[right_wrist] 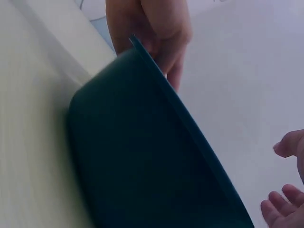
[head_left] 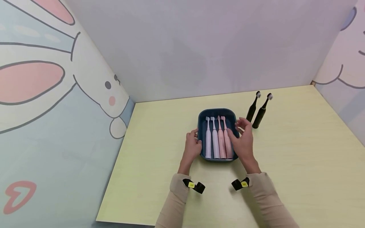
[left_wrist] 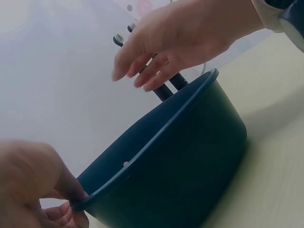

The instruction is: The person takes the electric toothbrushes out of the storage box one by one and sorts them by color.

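Observation:
A dark blue plastic bin [head_left: 216,160] sits on the table, holding two pale lavender electric toothbrushes [head_left: 208,144] and two pink ones [head_left: 221,144] side by side, heads away from me. At its left side, my left hand [head_left: 192,147] pinches the rim between thumb and fingers, as the left wrist view shows. My right hand [head_left: 243,139] hovers over the bin's right edge, fingers loosely bent and apart, with nothing in it. In the right wrist view the bin's wall [right_wrist: 142,142] hides the toothbrushes.
Two black electric toothbrushes [head_left: 260,116] stand upright on the table to the right of the bin, just beyond my right hand. A plain pale wall [head_left: 199,57] rises behind the table [head_left: 159,177]. A cartoon-painted wall [head_left: 71,142] borders the left.

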### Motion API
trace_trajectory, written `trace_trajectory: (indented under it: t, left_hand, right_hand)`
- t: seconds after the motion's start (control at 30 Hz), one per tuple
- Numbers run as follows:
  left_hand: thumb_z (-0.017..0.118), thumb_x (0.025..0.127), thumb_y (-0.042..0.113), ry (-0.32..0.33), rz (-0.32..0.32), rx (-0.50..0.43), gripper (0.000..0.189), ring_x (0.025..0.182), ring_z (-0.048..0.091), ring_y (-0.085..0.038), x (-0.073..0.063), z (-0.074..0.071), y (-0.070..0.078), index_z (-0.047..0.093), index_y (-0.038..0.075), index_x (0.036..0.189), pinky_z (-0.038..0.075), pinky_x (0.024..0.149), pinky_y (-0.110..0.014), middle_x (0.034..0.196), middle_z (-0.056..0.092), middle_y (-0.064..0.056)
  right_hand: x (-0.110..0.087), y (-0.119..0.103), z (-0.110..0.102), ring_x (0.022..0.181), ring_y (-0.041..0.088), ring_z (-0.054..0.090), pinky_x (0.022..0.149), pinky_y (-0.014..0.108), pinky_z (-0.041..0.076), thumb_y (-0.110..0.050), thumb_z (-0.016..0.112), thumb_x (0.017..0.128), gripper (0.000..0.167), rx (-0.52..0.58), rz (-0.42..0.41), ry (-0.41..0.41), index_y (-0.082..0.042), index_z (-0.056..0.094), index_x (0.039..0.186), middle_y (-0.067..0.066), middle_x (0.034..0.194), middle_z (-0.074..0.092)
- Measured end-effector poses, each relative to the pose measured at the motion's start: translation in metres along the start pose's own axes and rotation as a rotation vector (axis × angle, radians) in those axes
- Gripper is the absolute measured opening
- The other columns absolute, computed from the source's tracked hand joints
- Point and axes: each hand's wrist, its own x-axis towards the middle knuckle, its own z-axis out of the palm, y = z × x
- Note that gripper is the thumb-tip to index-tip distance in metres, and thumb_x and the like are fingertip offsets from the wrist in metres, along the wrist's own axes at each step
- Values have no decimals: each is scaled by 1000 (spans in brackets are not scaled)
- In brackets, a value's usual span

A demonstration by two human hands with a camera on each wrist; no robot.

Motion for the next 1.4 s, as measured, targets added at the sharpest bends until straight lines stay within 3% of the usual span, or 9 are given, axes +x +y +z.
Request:
trace_trajectory:
  t: [0.2,0.5,0.8,1.2,1.4]
  left_hand:
    - [53,91,0,-2,0,0,51,80,47,-15,0,-1,0,44,7,140,43,71,-26,108,45,-8]
    - [52,91,0,0,6,10,50,81,48,-15,0,0,0,45,7,140,45,71,-27,109,46,-8]
    - [53,89,-2,7,50,14,50,79,51,-15,-1,-1,-1,46,3,138,46,71,-28,110,47,-13]
    - [52,88,-3,-6,59,15,51,77,50,-14,2,0,-4,46,3,138,45,70,-27,110,47,-13]
    - [52,87,-4,6,78,35,51,75,49,-13,1,-1,-4,46,2,137,44,69,-26,108,48,-13]
  right_hand:
    - [-3,-6,17,124,33,46,106,47,37,-8,69,86,68,-56,79,-177,-1,31,142,21,134,43]
    - [-5,-3,39,120,33,47,103,46,41,-14,67,88,73,-202,186,-381,-3,25,146,20,137,39]
    - [-8,-4,55,115,35,50,98,49,44,-11,67,85,77,-262,240,-506,3,22,146,24,135,42]
    - [-5,-13,72,119,36,49,99,49,44,-13,63,88,72,-544,255,-624,6,22,144,28,141,39]
    - [-2,-15,76,106,33,57,86,44,51,-13,61,89,67,-630,250,-674,8,26,142,27,130,49]
